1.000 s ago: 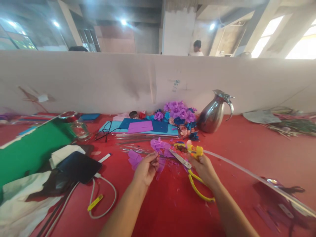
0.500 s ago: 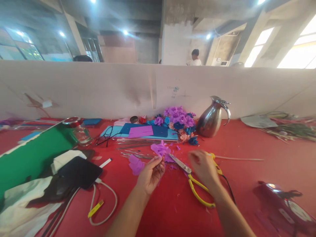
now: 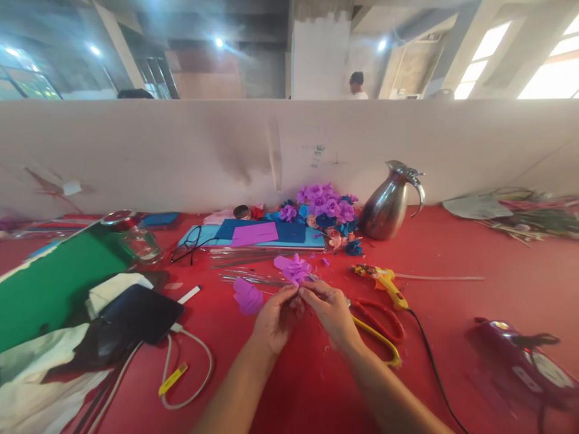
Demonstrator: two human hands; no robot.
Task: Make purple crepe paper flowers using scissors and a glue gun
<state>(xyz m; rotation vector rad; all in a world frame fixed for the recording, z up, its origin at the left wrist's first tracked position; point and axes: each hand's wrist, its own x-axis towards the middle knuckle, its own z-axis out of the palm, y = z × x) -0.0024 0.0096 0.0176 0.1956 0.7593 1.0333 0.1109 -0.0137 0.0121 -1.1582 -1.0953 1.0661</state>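
Note:
A purple paper flower [image 3: 296,269] stands up from the fingertips of my left hand [image 3: 277,319], which pinches it at its base. My right hand [image 3: 329,310] has its thumb and fingers closed at that same base, touching the left fingertips. The flower's lower end is hidden between the fingers. Just left of my hands lies a loose piece of purple crepe paper [image 3: 248,296]. Scissors with red and yellow handles [image 3: 379,317] lie by my right hand, their blades mostly covered by it. Beyond them rests a yellow glue gun [image 3: 389,288] with a glue stick [image 3: 438,277] in its back.
Paper flowers [image 3: 326,208] are heaped at the back beside a steel jug [image 3: 388,202]. Blue and purple paper sheets [image 3: 289,234], glasses [image 3: 192,244] and a glass jar [image 3: 142,242] lie leftward. A phone [image 3: 141,312] with its cable is at left; a power strip [image 3: 527,355] at right.
My right hand has come leftward from beside the glue gun to the flower's base, meeting my left hand. The glue gun is now uncovered. My left hand still holds the flower.

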